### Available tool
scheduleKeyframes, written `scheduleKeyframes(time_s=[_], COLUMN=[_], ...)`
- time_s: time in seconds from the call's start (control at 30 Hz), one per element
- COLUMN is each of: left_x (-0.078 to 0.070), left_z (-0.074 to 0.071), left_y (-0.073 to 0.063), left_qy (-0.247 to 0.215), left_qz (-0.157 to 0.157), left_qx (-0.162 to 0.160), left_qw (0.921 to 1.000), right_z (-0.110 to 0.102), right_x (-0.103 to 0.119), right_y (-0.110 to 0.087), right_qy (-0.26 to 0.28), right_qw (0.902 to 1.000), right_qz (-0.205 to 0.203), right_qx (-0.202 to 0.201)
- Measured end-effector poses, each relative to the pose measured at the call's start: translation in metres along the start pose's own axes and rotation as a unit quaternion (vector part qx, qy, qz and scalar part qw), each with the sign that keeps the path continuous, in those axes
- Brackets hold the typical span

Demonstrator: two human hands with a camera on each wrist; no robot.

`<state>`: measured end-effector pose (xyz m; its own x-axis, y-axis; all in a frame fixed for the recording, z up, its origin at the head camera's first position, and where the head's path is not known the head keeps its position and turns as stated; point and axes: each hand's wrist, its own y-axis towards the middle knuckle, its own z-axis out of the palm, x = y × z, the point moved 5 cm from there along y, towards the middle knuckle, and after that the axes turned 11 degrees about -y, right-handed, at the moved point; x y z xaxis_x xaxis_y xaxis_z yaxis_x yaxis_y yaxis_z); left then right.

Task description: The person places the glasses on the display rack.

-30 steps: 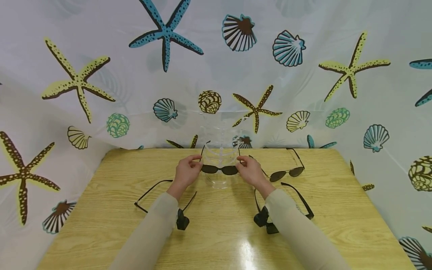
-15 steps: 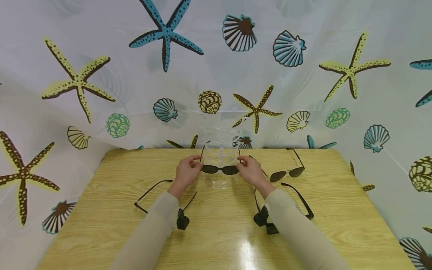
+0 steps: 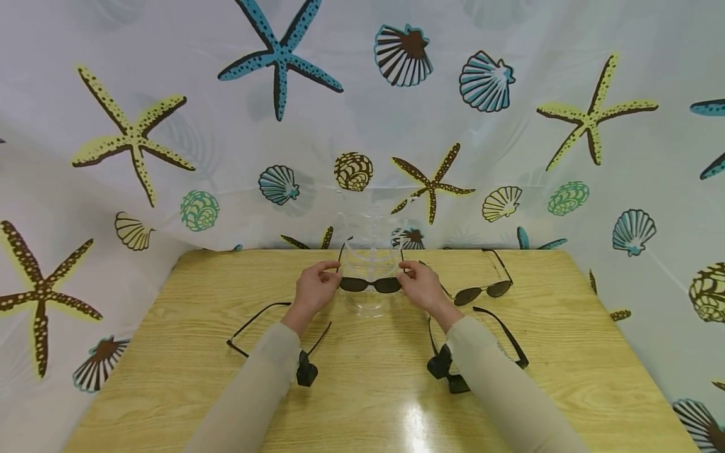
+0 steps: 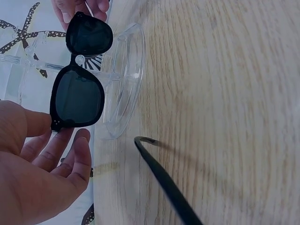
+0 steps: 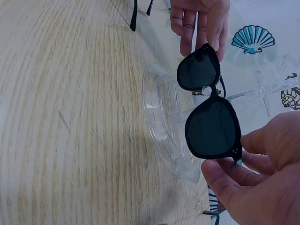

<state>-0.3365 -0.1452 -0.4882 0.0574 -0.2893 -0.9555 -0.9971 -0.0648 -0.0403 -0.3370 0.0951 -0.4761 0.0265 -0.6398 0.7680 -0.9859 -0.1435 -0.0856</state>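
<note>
Dark sunglasses (image 3: 354,285) with black frames sit at the low part of a clear plastic display stand (image 3: 365,308), lenses facing me. My left hand (image 3: 314,289) pinches the frame's left corner near the hinge between thumb and fingers. At the opposite corner, my right hand (image 3: 421,287) holds the frame the same way. In the left wrist view, the left lens (image 4: 79,98) is upright beside my thumb, and the stand's curved base (image 4: 137,70) rests on the wood. The right wrist view shows a clear round nub in the bridge (image 5: 206,90) of the sunglasses.
Thin dark glasses (image 3: 245,328) lie under my left forearm. Sunglasses with a thin frame (image 3: 467,296) lie right of the stand, and black thick-rimmed glasses (image 3: 512,343) are partly behind my right sleeve. A patterned curtain (image 3: 238,145) closes off the wooden table's (image 3: 362,402) back and sides.
</note>
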Motion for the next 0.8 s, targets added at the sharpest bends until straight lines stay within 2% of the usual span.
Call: scheduleKeyframes(time_s=[0.43,0.6,0.8], left_x=[0.000,-0.002,-0.010], left_z=[0.000,-0.002,-0.013], left_y=[0.002,0.001,-0.004], left_qy=[0.003,0.022,0.056], left_qz=[0.000,0.003,0.046], left_qx=[0.001,0.002,0.020], left_qw=[1.0000,0.9998,0.9971], right_z=[-0.001,-0.004,-0.014], right_x=[0.000,0.001,0.006], right_y=[0.001,-0.001,-0.006], right_qy=[0.000,-0.008,-0.041], right_qw=[1.0000,1.0000,0.9989], right_qz=[0.004,0.001,-0.020], right_qx=[-0.002,0.003,-0.009])
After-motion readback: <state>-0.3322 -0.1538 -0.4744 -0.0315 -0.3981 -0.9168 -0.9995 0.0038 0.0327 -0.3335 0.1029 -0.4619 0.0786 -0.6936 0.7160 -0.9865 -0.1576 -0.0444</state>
